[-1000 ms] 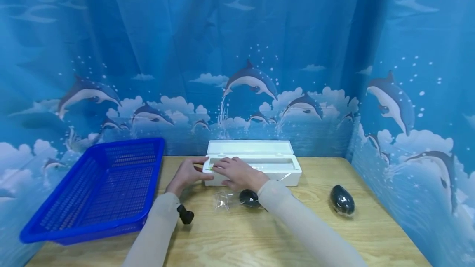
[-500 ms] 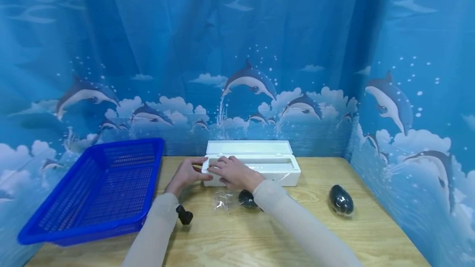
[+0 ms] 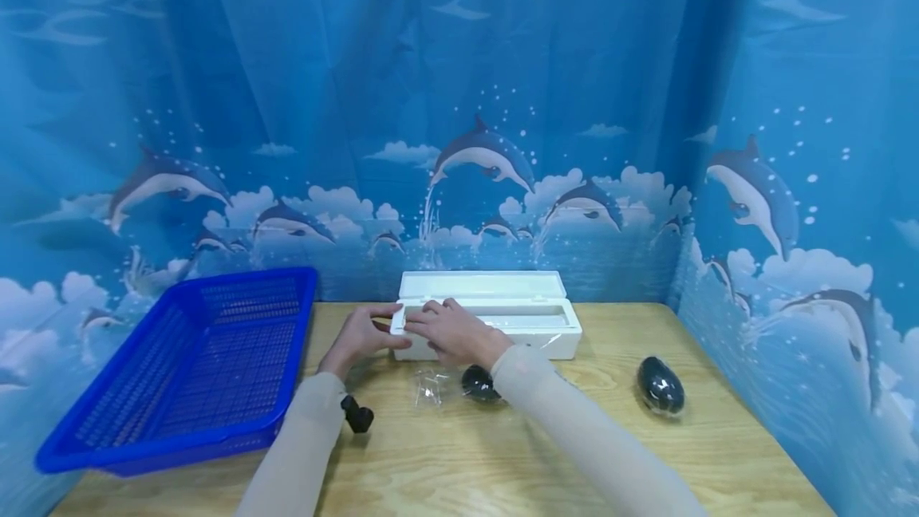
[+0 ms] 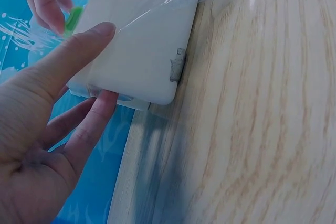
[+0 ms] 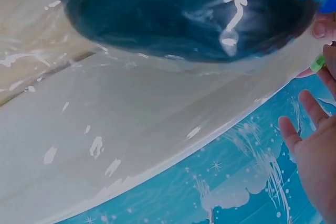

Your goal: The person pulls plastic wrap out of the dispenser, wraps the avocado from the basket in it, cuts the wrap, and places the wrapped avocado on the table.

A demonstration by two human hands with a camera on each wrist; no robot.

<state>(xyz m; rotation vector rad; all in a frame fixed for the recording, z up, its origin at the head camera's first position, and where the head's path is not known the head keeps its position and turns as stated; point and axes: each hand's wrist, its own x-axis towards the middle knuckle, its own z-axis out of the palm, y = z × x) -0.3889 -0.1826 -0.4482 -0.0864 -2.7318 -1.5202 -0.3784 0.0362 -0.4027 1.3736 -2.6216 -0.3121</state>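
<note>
A long white cling film dispenser (image 3: 524, 341) stands at the back of the table, its lid (image 3: 483, 285) raised. Round its left end my left hand (image 3: 361, 336) grips, thumb on the front face in the left wrist view. My right hand (image 3: 459, 333) reaches across the top at that same end. Its fingertips touch a small green slider (image 4: 73, 21); a pinch is not visible, and the other fingers extend loosely. Clear film hangs over the dispenser's front. A dark, shiny oval thing (image 3: 479, 384) in clear film lies just before it, partly behind the right wrist.
To the left stands a blue plastic basket (image 3: 290, 389). Another dark oval thing (image 3: 660, 386) wrapped in clear film lies at the right. Crumpled clear film (image 3: 429, 386) rests before the dispenser. A dolphin-print curtain (image 3: 402, 102) closes off the table's back and right side.
The right fingertips shifted slightly left along the dispenser's top, covering the green slider in the head view. The left hand keeps its grip.
</note>
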